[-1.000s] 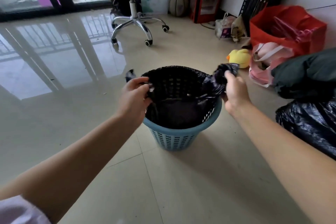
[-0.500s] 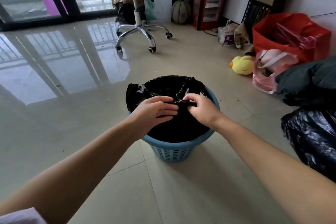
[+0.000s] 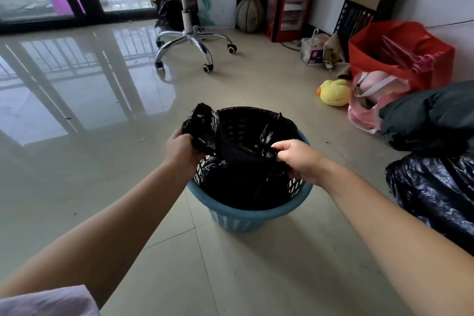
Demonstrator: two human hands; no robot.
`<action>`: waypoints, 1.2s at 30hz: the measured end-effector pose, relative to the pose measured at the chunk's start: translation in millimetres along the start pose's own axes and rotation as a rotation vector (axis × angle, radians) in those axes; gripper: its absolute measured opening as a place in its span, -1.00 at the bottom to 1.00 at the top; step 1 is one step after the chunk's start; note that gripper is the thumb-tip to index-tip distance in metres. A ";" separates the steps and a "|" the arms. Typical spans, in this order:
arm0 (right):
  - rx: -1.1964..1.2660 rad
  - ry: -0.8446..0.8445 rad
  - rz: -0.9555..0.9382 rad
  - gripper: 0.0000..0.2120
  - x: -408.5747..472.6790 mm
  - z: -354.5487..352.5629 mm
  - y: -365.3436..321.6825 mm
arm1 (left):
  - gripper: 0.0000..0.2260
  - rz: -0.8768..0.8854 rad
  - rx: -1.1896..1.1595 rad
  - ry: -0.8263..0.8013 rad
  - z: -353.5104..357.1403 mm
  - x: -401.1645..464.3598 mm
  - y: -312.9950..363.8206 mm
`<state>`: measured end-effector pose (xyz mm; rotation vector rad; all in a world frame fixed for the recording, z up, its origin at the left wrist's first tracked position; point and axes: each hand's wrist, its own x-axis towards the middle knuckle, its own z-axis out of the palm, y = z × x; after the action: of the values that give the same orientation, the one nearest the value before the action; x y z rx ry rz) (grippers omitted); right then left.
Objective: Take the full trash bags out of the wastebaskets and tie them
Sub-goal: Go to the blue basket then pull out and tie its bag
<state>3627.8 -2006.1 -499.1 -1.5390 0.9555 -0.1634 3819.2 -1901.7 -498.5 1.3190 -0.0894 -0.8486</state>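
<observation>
Glossy pale floor tiles (image 3: 256,277) fill my view, with dark glass doors reflected across them toward ten o'clock. At the centre stands a blue wastebasket (image 3: 246,215) with slotted sides, and the black trash bag (image 3: 241,151) sits inside it, its top edge pulled clear of the rim on the near side. My left hand (image 3: 182,151) is clenched around a bunched flap of the bag at the basket's nine o'clock edge; my right hand (image 3: 300,159) is closed on another gathered fold at three o'clock, so the plastic stretches between the two fists above the opening. At twelve o'clock a swivel chair (image 3: 187,33) rests on its chrome wheeled base. Toward two o'clock I see a yellow duck toy (image 3: 334,92) beside a pink bag (image 3: 372,100), with a red bag (image 3: 410,59) behind them. A second filled black bag (image 3: 436,192) lies on the floor at three o'clock, well apart from the basket.
</observation>
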 end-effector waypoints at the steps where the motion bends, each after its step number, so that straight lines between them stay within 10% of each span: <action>1: 0.100 0.067 0.003 -0.63 1.9 -2.2 -0.7 | -0.61 0.075 0.024 -0.033 1.4 -1.9 2.8; 4: 0.381 0.212 -0.018 -0.67 2.7 1.5 -8.6 | -0.65 0.409 0.350 -0.098 3.5 -5.6 4.5; 8: 0.497 -0.187 -0.065 -0.81 -7.5 22.0 -25.8 | -0.62 0.809 1.037 -0.379 10.7 -33.8 -19.8; 13: -0.006 -0.076 -0.042 -0.50 -7.9 31.5 -18.3 | -0.58 0.470 1.134 -0.851 11.9 -58.6 -25.9; 15: -0.043 -0.006 -0.054 -0.59 -7.2 30.9 -14.7 | -0.65 0.102 0.941 -0.773 9.2 -45.1 -7.2; 19: -0.290 -0.026 -0.139 -0.53 -16.2 32.4 -14.6 | -0.79 0.028 0.611 -0.351 3.9 -14.5 2.8; 26: -0.656 -0.236 -0.216 -0.51 -33.2 45.5 -13.2 | -0.74 0.173 1.235 -0.416 34.8 -8.0 -43.8; 31: -0.456 0.255 -0.222 -0.54 -6.3 8.3 2.1 | -0.61 0.374 1.156 -0.313 17.7 -12.5 -35.3; 36: -0.523 -0.077 -0.218 -0.31 -0.5 29.8 0.3 | -0.66 0.393 1.013 -0.470 18.4 -42.1 -29.0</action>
<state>3645.4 -1983.1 -506.2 -2.1161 0.8025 -0.0040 3765.9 -1891.9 -501.7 1.8984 -1.2404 -0.7668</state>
